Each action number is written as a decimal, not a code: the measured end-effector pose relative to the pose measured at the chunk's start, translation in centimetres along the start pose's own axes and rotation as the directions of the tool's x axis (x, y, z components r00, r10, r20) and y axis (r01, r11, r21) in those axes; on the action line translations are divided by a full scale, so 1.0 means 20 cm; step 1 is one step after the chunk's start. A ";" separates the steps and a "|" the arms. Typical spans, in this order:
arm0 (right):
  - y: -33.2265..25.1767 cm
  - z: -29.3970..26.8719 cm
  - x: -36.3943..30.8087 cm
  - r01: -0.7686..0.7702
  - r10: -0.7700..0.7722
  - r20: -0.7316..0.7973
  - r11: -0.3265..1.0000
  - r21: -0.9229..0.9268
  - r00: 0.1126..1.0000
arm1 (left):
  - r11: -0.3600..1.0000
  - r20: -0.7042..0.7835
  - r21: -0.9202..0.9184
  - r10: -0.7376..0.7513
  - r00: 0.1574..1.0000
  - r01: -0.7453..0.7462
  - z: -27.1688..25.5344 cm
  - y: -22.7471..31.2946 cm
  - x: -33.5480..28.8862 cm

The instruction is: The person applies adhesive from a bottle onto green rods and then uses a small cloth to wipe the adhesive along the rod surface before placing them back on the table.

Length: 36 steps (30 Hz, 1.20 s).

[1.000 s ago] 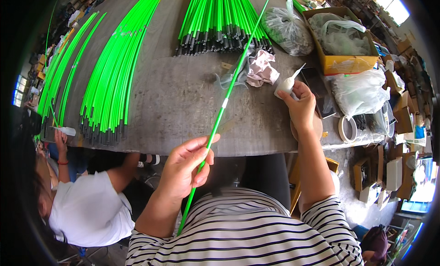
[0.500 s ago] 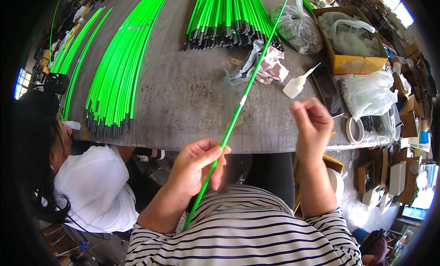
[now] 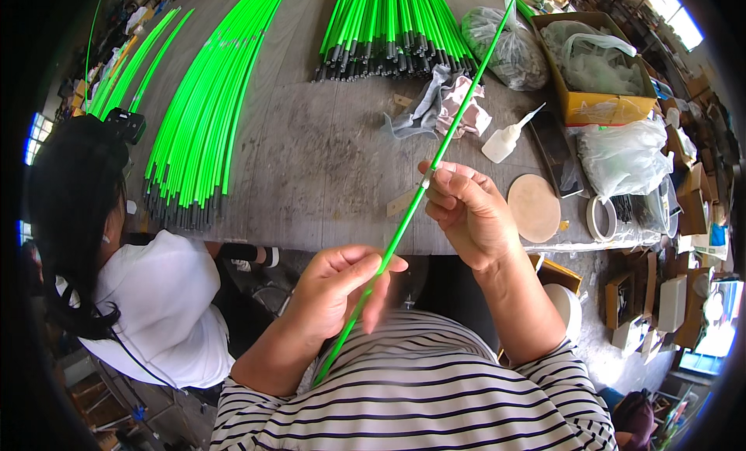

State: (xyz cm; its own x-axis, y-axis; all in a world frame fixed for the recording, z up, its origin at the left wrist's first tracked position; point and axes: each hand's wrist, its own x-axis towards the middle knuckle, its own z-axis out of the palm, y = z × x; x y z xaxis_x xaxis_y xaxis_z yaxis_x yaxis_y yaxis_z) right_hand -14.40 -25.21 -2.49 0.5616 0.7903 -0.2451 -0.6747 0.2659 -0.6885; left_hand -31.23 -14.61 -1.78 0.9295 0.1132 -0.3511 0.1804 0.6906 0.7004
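A long thin green rod (image 3: 468, 105) slants from my lap up and away to the right across the table edge. My left hand (image 3: 336, 289) holds its lower part between thumb and fingers. Higher up, my right hand (image 3: 472, 204) pinches the rod beside a small white band (image 3: 425, 183), which the fingertips partly cover. Beyond the rod lie a grey cloth (image 3: 420, 113) and a crumpled pinkish cloth (image 3: 466, 109). To the right of them a white squeeze bottle (image 3: 502, 143) with a long nozzle leans on the table. A round tan disc (image 3: 534, 208) lies right of my right hand.
Bundles of green rods with black ends (image 3: 206, 132) (image 3: 388, 39) cover the table's left and far side. At right stand a cardboard box (image 3: 610, 107), plastic bags (image 3: 625, 159) and a tape roll (image 3: 601, 219). A co-worker in white (image 3: 167, 303) sits close on my left.
My right hand has moved left and taken hold of the rod at the white band, uncovering the tan disc. The rod's upper end has shifted right. The co-worker's head has turned.
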 end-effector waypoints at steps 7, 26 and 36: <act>0.00 0.00 0.00 -0.011 0.011 -0.012 1.000 -0.019 1.000 | 1.000 0.016 0.016 0.014 1.000 -0.015 0.00 0.00 0.00; 0.09 0.02 -0.06 0.042 -0.064 -0.076 0.964 -0.261 0.995 | 0.883 -0.137 0.398 0.325 0.936 -0.248 0.01 -0.09 0.04; 0.07 -0.03 -0.08 0.051 -0.056 -0.033 0.990 -0.130 0.998 | 0.959 -0.096 0.248 0.165 0.982 -0.137 0.03 -0.03 0.01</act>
State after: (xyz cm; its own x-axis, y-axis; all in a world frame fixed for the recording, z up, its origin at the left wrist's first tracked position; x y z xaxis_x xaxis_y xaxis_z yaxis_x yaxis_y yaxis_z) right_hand -15.98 -26.46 -3.50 0.6142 0.7553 -0.2287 -0.5767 0.2319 -0.7834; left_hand -31.01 -15.43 -2.02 0.9111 0.2939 -0.2889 0.1255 0.4698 0.8738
